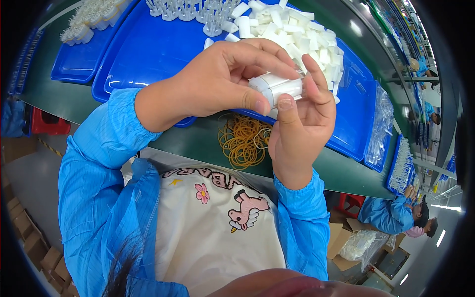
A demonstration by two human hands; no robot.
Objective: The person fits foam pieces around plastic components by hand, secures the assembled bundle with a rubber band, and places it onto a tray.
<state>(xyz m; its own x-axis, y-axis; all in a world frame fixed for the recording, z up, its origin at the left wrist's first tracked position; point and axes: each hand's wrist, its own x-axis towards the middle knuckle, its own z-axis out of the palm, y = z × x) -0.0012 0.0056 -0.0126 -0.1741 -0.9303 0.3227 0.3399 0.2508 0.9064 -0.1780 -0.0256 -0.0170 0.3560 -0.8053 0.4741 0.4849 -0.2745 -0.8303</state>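
Above the table's front edge, both hands hold a small bundle of white plastic pieces (288, 89), lying on its side. My left hand (210, 81) grips the bundle's left end, thumb below and fingers over the top. My right hand (306, 121) pinches its right end between thumb and fingers. Fingers cover part of the bundle, so I cannot tell whether a band goes round it. Just below lies a tangled pile of tan rubber bands (242, 141). Behind the hands a heap of loose white plastic pieces (297, 29) fills part of a blue tray (143, 54).
Clear plastic parts (213, 22) with thin prongs stand at the tray's far side. Finished-looking bundles (91, 22) sit in another blue tray (74, 64) at far left. To the right are a blue tray (354, 123) and clear plastic bags (378, 123). A co-worker (391, 215) sits farther right.
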